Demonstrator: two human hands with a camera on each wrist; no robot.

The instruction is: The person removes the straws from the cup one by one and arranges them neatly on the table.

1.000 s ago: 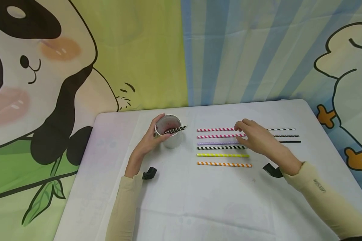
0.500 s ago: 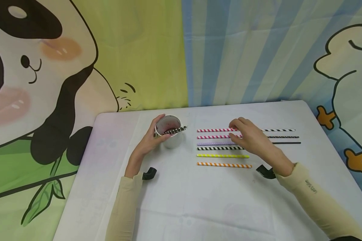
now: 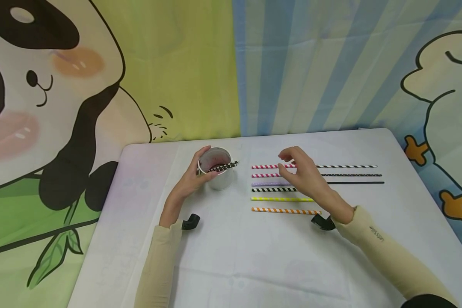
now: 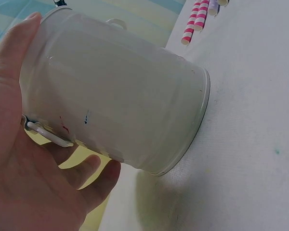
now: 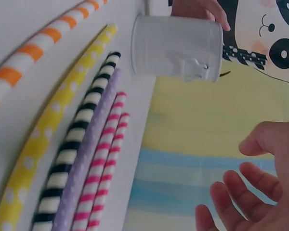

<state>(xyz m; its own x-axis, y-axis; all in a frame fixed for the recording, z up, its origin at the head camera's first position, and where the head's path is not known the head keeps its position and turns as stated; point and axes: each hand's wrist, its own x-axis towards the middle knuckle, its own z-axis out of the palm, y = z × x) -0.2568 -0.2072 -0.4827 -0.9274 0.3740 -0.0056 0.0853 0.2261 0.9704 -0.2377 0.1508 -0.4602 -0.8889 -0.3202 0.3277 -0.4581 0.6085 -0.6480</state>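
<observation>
My left hand (image 3: 188,184) grips a pale bucket (image 3: 220,184) with small side handles; in the left wrist view its thumb lies along the rim. Black-and-white patterned paper straws (image 3: 224,166) lean out over the bucket's right rim. My right hand (image 3: 307,177) hovers over a row of paper straws, fingers loosely bent and apart, holding nothing. Beneath and beside it are two pink striped straws (image 3: 263,175), a lilac one (image 3: 265,184), a black striped one (image 3: 271,189), a yellow one (image 3: 281,199) and an orange striped one (image 3: 285,210). The right hand hides parts of several straws.
Three dark straws (image 3: 354,175) lie to the right of the right hand: one striped, one patterned, one plain black. A white cloth covers the table (image 3: 231,256). Behind its far edge hangs a printed curtain (image 3: 200,77).
My right hand has moved left across the straws toward the bucket, uncovering more of the dark straws on the right. The left hand and bucket have stayed in place.
</observation>
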